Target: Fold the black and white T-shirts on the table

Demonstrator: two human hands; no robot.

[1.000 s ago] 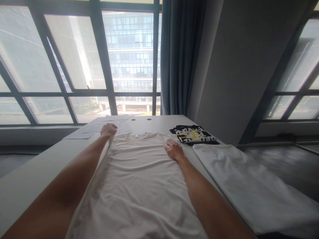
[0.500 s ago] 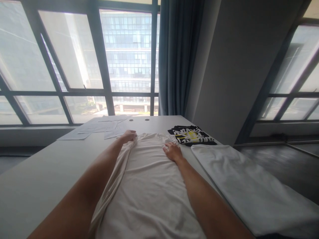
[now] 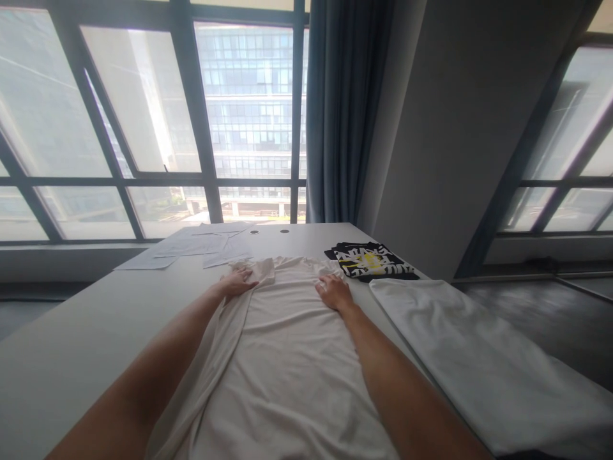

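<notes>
A creamy white garment, probably a T-shirt [image 3: 292, 358], lies lengthwise before me with soft creases across it. Its left side is folded inward in a long strip. My left hand [image 3: 238, 283] rests on the cloth near the far left corner, its fingers stretched out and touching the folded part. On the far right part of the garment lies my right hand [image 3: 334, 292], palm down with the fingers spread. Some fabric is bunched beyond my left hand. Both forearms cover parts of the garment's sides.
The white table [image 3: 86, 358] bears the garment. Paper sheets [image 3: 191, 246] lie at its far left. A black folded garment with white and yellow print [image 3: 371, 260] sits at the far right, and a folded white cloth [image 3: 460, 345] lies along the right edge. Beyond stand windows and a curtain [image 3: 340, 115].
My left hand has moved left and slightly nearer, going from pinching the cloth's far edge to lying on it. The left fold has spread outward. My right hand has stayed in place.
</notes>
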